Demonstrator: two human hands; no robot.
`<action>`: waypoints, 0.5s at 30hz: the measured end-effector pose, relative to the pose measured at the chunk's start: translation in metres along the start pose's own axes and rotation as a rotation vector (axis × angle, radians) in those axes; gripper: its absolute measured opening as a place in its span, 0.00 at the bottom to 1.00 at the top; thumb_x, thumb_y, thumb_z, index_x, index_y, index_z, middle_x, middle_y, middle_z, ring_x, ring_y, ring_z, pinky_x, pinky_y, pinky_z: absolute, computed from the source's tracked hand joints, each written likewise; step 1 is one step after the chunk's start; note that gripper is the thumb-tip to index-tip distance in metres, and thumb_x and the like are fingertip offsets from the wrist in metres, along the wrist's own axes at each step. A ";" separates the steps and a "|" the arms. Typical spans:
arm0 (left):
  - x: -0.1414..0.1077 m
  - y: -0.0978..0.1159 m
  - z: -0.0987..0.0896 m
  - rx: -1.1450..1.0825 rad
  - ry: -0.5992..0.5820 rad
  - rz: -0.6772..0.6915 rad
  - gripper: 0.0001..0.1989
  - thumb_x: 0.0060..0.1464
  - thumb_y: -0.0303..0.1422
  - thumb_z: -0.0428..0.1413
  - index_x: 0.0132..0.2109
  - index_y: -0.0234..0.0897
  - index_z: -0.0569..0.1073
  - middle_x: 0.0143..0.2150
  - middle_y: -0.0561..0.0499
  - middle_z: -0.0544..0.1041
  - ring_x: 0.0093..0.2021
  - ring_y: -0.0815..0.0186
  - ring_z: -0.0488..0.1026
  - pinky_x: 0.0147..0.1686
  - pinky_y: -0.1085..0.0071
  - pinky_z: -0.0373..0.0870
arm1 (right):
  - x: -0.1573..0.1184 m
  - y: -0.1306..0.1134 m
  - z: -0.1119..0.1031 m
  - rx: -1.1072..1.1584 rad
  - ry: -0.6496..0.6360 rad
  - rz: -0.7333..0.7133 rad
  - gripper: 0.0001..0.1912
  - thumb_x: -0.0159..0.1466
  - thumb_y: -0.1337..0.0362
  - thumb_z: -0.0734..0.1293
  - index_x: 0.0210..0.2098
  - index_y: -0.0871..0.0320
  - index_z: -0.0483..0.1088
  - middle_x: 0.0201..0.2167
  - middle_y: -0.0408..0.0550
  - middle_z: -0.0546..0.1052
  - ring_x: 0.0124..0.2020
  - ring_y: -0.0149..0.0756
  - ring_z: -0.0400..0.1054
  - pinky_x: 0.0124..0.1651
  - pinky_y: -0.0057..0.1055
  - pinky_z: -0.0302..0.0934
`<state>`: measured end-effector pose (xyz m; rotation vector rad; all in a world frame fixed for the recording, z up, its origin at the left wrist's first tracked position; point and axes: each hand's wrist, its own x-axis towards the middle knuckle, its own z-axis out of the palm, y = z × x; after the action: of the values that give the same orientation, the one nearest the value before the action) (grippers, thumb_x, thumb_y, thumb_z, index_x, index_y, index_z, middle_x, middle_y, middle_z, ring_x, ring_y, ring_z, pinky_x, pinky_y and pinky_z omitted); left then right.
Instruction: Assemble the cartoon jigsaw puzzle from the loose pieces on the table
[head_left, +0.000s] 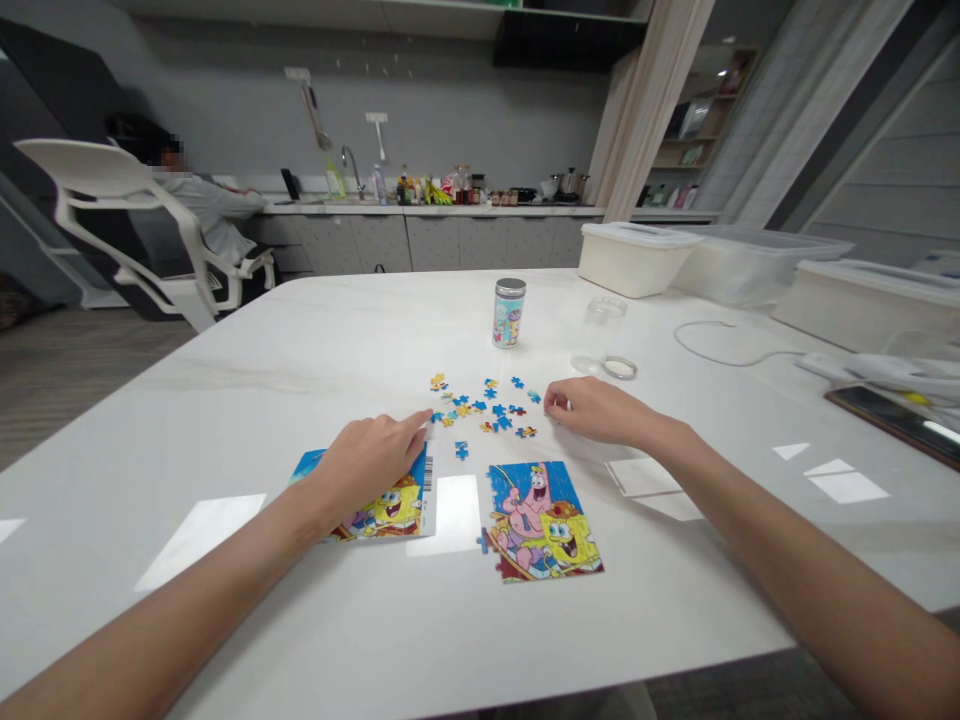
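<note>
Glossy white tabletop (337, 340), bright reflections on it. From where I stand: loose jigsaw pieces (480, 406) lie scattered, mostly blue and yellow, between the two hands. One blue piece (461, 450) sits apart, nearer the person. Below it, the joined puzzle section (544, 520) lies flat; its left side is ragged with knobs, its other sides straight.

Left hand (375, 450): over the printed reference card (409, 508), index finger stretched to the cluster's left edge, other fingers curled; no grip visible. Contact with the piece at the fingertip: cannot tell. Right hand (596, 408): beside the cluster's right edge, fingers bent in toward the thumb; whether a piece is pinched there, cannot tell.

The lidded canister (508, 315) stands upright beyond the pieces.

Technique, my judgement: slide pieces apart with one light fingertip, all picture side up. Check colour and knob shape against the ragged side before lifting. Pinch by the edges. Shift the left hand off the card, since it hides much of the print.
</note>
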<state>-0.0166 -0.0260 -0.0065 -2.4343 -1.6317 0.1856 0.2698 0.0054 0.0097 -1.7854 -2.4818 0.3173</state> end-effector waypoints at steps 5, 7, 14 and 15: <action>0.001 -0.001 -0.001 -0.012 -0.017 0.006 0.21 0.65 0.39 0.35 0.55 0.43 0.68 0.32 0.46 0.77 0.30 0.60 0.75 0.27 0.70 0.62 | -0.001 -0.003 0.000 0.006 0.024 -0.031 0.09 0.61 0.64 0.60 0.35 0.57 0.72 0.36 0.49 0.77 0.36 0.37 0.69 0.36 0.31 0.58; 0.001 -0.001 -0.001 -0.014 -0.009 -0.016 0.21 0.65 0.40 0.36 0.54 0.41 0.68 0.30 0.46 0.77 0.29 0.60 0.75 0.26 0.70 0.61 | -0.001 -0.003 0.001 0.002 0.037 -0.045 0.09 0.61 0.64 0.61 0.36 0.57 0.72 0.36 0.50 0.76 0.36 0.38 0.69 0.38 0.32 0.58; 0.001 0.000 -0.003 -0.032 -0.021 -0.007 0.20 0.64 0.39 0.36 0.52 0.41 0.69 0.32 0.45 0.78 0.30 0.58 0.75 0.27 0.68 0.61 | 0.001 -0.003 0.011 -0.030 0.123 -0.001 0.12 0.62 0.64 0.61 0.42 0.59 0.72 0.44 0.54 0.72 0.42 0.41 0.68 0.43 0.34 0.60; 0.000 0.000 -0.003 -0.036 -0.022 -0.007 0.20 0.64 0.39 0.37 0.52 0.40 0.69 0.32 0.45 0.78 0.30 0.59 0.75 0.27 0.69 0.61 | 0.002 -0.004 0.012 -0.041 0.131 0.030 0.12 0.62 0.64 0.60 0.42 0.59 0.72 0.44 0.54 0.72 0.42 0.42 0.68 0.42 0.35 0.60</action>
<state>-0.0158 -0.0259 -0.0034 -2.4613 -1.6674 0.1842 0.2635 0.0043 -0.0014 -1.7982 -2.3902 0.1473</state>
